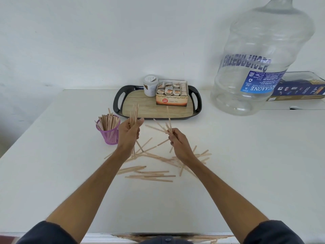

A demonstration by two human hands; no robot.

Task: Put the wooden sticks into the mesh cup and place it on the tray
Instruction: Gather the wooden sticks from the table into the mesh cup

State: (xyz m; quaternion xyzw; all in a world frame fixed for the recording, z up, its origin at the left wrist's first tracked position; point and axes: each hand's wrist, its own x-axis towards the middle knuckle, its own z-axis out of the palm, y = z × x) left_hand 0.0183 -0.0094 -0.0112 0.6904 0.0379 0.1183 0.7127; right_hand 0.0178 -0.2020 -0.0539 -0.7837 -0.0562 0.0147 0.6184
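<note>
A purple mesh cup [110,135] stands on the white table, left of centre, packed with upright wooden sticks. My left hand [129,133] is just right of the cup, shut on a bundle of sticks that points up. My right hand [177,140] is raised further right, shut on a few sticks fanned out to the upper left. Several loose wooden sticks [151,174] lie scattered on the table below and between both hands. A black tray [118,101] with a wood-look floor sits behind the hands.
On the tray stand a white jar [150,85] and an open tea box [172,95]. A large clear water bottle [260,57] stands at the right, with a dark flat box [299,89] behind it. A white wall is close behind the table.
</note>
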